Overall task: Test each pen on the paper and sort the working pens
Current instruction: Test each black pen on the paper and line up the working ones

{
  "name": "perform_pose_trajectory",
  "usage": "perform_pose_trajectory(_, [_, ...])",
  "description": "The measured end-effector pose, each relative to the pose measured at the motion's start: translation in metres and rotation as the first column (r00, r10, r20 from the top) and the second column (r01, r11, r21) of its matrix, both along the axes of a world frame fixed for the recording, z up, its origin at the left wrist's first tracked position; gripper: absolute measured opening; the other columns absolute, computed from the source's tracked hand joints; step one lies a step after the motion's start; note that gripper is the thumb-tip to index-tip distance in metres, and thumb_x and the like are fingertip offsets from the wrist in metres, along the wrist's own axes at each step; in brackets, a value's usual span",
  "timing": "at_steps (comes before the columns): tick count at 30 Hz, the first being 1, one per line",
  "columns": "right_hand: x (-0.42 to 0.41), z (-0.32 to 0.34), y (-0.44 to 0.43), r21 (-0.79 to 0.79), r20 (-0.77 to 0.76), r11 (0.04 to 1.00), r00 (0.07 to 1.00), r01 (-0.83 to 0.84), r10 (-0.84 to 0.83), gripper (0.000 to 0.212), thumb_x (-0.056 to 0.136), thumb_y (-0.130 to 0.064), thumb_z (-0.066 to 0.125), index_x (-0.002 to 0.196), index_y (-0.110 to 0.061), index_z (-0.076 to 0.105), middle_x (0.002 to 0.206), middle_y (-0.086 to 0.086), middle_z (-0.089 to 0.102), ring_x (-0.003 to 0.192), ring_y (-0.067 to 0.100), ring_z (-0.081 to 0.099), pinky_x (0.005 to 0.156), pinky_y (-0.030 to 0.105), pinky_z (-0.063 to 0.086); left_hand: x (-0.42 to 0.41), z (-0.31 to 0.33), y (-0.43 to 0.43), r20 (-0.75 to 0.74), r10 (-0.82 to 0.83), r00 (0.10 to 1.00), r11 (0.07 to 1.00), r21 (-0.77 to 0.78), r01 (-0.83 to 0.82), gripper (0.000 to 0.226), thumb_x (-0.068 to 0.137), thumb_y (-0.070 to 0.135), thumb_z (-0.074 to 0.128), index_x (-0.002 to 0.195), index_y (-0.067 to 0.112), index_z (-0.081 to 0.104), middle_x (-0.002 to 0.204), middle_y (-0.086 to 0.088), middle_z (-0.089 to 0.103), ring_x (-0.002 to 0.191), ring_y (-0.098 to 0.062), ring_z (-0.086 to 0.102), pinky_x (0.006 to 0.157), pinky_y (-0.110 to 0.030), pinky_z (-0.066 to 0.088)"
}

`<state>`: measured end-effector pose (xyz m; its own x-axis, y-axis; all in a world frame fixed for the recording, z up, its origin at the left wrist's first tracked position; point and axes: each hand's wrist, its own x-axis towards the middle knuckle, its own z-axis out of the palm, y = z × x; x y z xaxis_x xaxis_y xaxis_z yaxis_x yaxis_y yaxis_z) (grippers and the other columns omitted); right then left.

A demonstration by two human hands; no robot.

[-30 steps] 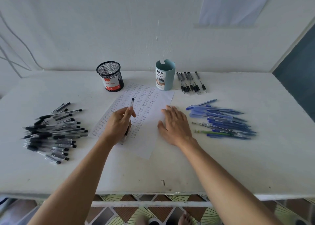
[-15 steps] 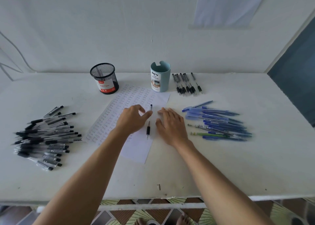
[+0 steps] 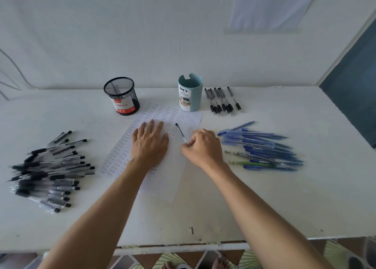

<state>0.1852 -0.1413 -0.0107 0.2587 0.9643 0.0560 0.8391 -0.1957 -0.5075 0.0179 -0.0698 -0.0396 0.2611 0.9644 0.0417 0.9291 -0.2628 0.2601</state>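
now the left hand lies flat with fingers spread, pressing on the white paper sheet covered in handwritten test words. the right hand pinches the near end of a slim clear pen with a black tip, slanting over the paper between both hands. a pile of black pens sits at left, a heap of blue pens at right.

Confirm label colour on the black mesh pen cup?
Red with white text, on the black wire-mesh pen cup; head view.
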Motion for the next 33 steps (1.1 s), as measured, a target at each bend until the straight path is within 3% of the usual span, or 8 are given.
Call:
perform_pose_trajectory(4, [0.015,-0.003,0.003,0.276,-0.072,0.949,0.988,0.152,-0.137,0.015,0.080,-0.027,0.069,0.082,-0.013,0.070,0.085,0.002,0.070,0.089,0.028,0.057,0.074,0.036,0.045,0.000,0.000,-0.001,-0.008,0.004,1.000,1.000,0.012,-0.004,0.062,0.090,0.055,0.016,0.142,0.028,0.037,0.153,-0.001,0.039,0.144,-0.027,0.029,0.119,-0.050,0.022])
perform_pose_trajectory(7, [0.039,0.001,0.015,0.329,-0.162,0.915,0.969,0.233,-0.189,0.013,0.085,-0.023,0.069,0.087,-0.010,0.070,0.084,0.003,0.070,0.078,0.022,0.060,0.066,0.029,0.040,0.000,0.000,-0.002,-0.006,0.009,1.000,1.000,0.001,-0.009,0.055,0.096,0.051,0.026,0.146,0.029,0.036,0.158,0.000,0.034,0.148,-0.027,0.023,0.121,-0.049,0.017])
perform_pose_trajectory(14, [0.102,0.014,0.063,0.245,-0.252,0.856,0.883,0.455,-0.397,0.022,0.094,-0.016,0.059,0.090,-0.003,0.076,0.090,0.014,0.075,0.081,0.029,0.065,0.065,0.028,0.039,0.001,0.000,-0.002,-0.006,0.009,1.000,1.000,0.013,-0.009,0.052,0.099,0.048,0.031,0.148,0.029,0.035,0.160,0.000,0.032,0.149,-0.027,0.020,0.121,-0.049,0.017])
perform_pose_trajectory(17, [0.125,0.022,0.081,0.194,-0.243,0.832,0.847,0.519,-0.472,0.022,0.092,-0.011,0.057,0.100,-0.001,0.075,0.101,0.018,0.074,0.096,0.036,0.067,0.078,0.034,0.050,0.001,0.000,-0.002,-0.005,0.012,1.000,1.000,0.017,-0.012,0.056,0.096,0.051,0.026,0.147,0.030,0.035,0.159,0.001,0.032,0.149,-0.026,0.021,0.121,-0.049,0.017])
perform_pose_trajectory(21, [0.147,0.026,0.096,0.123,-0.185,0.836,0.840,0.534,-0.510,0.025,0.092,-0.003,0.057,0.112,0.002,0.071,0.116,0.019,0.070,0.110,0.035,0.064,0.092,0.033,0.049,0.001,-0.001,-0.002,-0.001,0.018,1.000,1.000,0.018,-0.018,0.058,0.096,0.052,0.027,0.149,0.030,0.034,0.161,0.001,0.030,0.150,-0.025,0.020,0.122,-0.049,0.016])
perform_pose_trajectory(27, [0.153,0.023,0.104,0.022,-0.164,0.874,0.864,0.485,-0.476,0.022,0.087,0.001,0.055,0.094,0.000,0.076,0.098,0.020,0.074,0.097,0.036,0.068,0.090,0.037,0.056,0.002,0.000,-0.002,0.002,0.026,1.000,0.999,0.023,-0.026,0.055,0.100,0.049,0.034,0.152,0.030,0.033,0.163,0.000,0.027,0.151,-0.025,0.017,0.123,-0.047,0.013])
perform_pose_trajectory(31, [0.146,0.022,0.103,0.001,-0.191,0.896,0.879,0.444,-0.436,0.023,0.086,0.003,0.054,0.092,0.001,0.076,0.095,0.019,0.074,0.094,0.034,0.068,0.082,0.027,0.051,0.001,-0.001,-0.001,0.002,0.018,1.000,1.000,0.025,-0.018,0.055,0.098,0.050,0.031,0.149,0.030,0.035,0.161,0.001,0.030,0.150,-0.025,0.020,0.122,-0.049,0.015])
perform_pose_trajectory(33, [0.143,0.022,0.102,-0.012,-0.196,0.900,0.881,0.437,-0.430,0.022,0.083,0.004,0.054,0.087,0.004,0.075,0.089,0.020,0.073,0.088,0.035,0.068,0.077,0.028,0.053,0.001,-0.001,0.000,-0.001,0.021,1.000,0.999,0.024,-0.021,0.059,0.095,0.053,0.026,0.148,0.031,0.035,0.160,0.001,0.032,0.149,-0.025,0.021,0.121,-0.049,0.016])
